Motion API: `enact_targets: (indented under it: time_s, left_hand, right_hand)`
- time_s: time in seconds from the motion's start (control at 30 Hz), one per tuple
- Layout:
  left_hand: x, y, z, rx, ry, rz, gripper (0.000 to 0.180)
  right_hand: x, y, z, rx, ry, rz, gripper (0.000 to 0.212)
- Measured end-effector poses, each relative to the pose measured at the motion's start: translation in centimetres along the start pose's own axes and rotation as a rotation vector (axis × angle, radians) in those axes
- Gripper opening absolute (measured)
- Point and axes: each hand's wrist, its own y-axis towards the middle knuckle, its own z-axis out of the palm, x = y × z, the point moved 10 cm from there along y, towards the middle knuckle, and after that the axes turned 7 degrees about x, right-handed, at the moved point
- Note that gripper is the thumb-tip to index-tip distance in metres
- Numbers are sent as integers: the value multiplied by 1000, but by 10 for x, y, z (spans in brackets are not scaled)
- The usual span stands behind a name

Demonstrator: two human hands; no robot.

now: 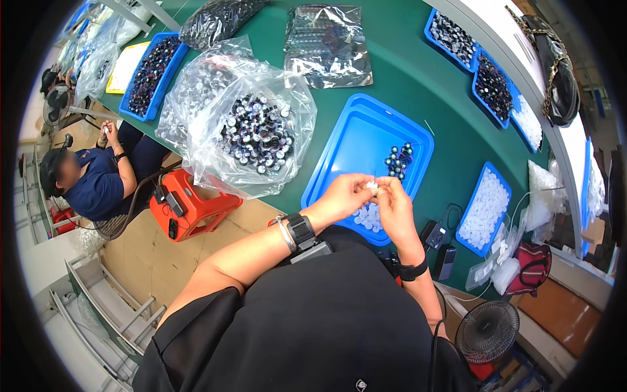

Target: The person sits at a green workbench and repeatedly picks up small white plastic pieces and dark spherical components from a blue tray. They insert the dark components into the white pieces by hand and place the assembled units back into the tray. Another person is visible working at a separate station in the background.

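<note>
Over the near half of a blue tray (349, 144), my left hand (343, 197) and my right hand (396, 208) meet, fingertips pinched together. Between them is a small white piece (372, 185); the fingers cover part of it, so its exact kind is unclear. Inside the tray, beyond my right hand, lies a cluster of small dark, shiny round parts (399, 161). Several white, cap-like pieces (368, 218) lie at the tray's near end, partly hidden by my hands.
Left of the tray sits an open clear bag (258, 134) of dark and clear parts. A silvery bag (328, 46) lies beyond. To the right stands a blue tray of white pieces (484, 208). A seated person (98, 176) works at left, near a red stool (189, 206).
</note>
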Motion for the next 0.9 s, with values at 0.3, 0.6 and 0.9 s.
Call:
enact_targets:
  time_s: [0.3,0.6,0.9]
  left_hand:
    - [-17,-3,0,-50,197,53,41]
    - [19,-2,16,150,-732,-163,29]
    - [-10,-4,3,-11,-290,36,19]
  right_hand:
    - [-14,11,-17,-104,105,-6,9]
    - [19,2,-27,-239,-77,-138,12]
    - [-1,7,-25,-220,122,-101,13]
